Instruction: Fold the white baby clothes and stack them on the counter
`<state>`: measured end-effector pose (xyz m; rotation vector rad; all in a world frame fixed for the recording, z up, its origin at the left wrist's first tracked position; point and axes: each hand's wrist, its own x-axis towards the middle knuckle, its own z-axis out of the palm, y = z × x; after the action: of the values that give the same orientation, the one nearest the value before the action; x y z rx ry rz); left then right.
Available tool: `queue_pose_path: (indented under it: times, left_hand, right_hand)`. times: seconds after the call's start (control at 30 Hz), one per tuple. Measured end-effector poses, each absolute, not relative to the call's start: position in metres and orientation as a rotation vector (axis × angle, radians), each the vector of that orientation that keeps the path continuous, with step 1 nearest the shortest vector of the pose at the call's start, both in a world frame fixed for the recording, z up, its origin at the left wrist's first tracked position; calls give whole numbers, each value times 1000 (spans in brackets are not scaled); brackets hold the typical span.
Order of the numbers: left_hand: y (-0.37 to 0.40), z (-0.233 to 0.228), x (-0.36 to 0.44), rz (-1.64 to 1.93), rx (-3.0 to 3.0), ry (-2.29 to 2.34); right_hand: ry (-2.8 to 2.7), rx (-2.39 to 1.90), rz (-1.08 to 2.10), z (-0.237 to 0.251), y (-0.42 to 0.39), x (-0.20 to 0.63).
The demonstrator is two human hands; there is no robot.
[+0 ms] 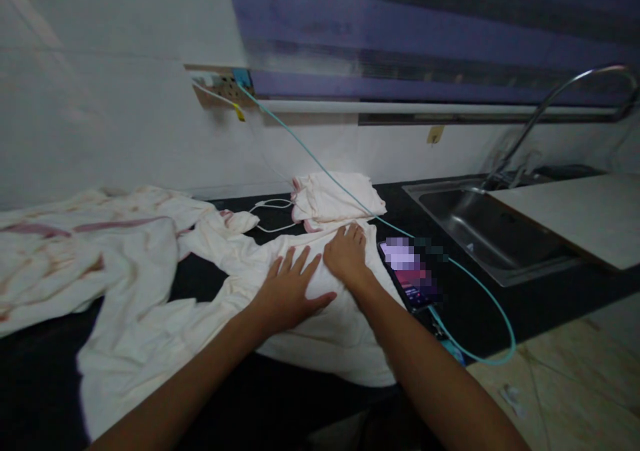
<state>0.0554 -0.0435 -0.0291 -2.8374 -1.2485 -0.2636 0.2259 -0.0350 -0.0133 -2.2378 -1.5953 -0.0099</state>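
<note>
Head view: a black countertop (500, 304) runs along a white wall (100, 104), with a purple striped blind (425, 31) above it. A large cream cloth (165, 317) with reddish stripes lies spread and rumpled across the counter's left and middle. To the right, a steel sink (480, 231) is set into the counter, partly covered by a pale board (575, 214), and a curved tap (555, 97) arches over it. A smaller folded cream cloth (335, 201) sits behind the spread one, near the wall.

The left hand (290, 291) lies flat, palm down, fingers spread, pressing on the near part of the large cloth and gripping nothing. The right hand (347, 254) lies flat just beside it, fingers together and extended, pressing the same cloth near its right edge.

A phone (411, 274) with a lit screen lies on the counter just right of the right hand. A teal cable (480, 284) runs from a wall socket (225, 87) over the folded cloth, loops past the phone. A white cable (270, 205) lies by the folded cloth.
</note>
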Motion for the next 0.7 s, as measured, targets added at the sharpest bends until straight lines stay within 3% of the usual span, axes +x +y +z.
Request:
queue_pose_path:
  times: [0.7]
  left_hand:
    - [-30, -17, 41, -245, -2783, -1402]
  right_hand:
    - [-1608, -2283, 33, -17, -36, 220]
